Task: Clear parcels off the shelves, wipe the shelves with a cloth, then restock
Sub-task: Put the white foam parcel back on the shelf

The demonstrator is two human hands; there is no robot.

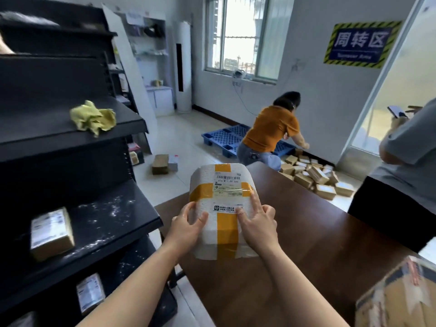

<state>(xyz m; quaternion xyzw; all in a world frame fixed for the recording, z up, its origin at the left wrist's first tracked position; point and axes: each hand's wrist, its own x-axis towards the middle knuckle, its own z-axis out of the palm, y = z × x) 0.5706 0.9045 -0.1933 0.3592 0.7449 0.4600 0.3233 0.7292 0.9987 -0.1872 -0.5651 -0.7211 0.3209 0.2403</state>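
Left hand (186, 228) and right hand (258, 228) both grip the near end of the white parcel (224, 234), thumbs and fingers curled onto its top, at frame centre above the brown table (318, 232). From my seat I can't tell if this one is coming off or going back. The yellow cloth (93, 119) lies crumpled on a shelf at upper left, and the black shelves (113, 220) show pale streaks, so wiping looks unfinished. A small cardboard box (52, 232) sits at lower left. The parcel is soft, dimpled foam wrap, rounded at the corners, crossed with glossy yellow tape and paper labels.
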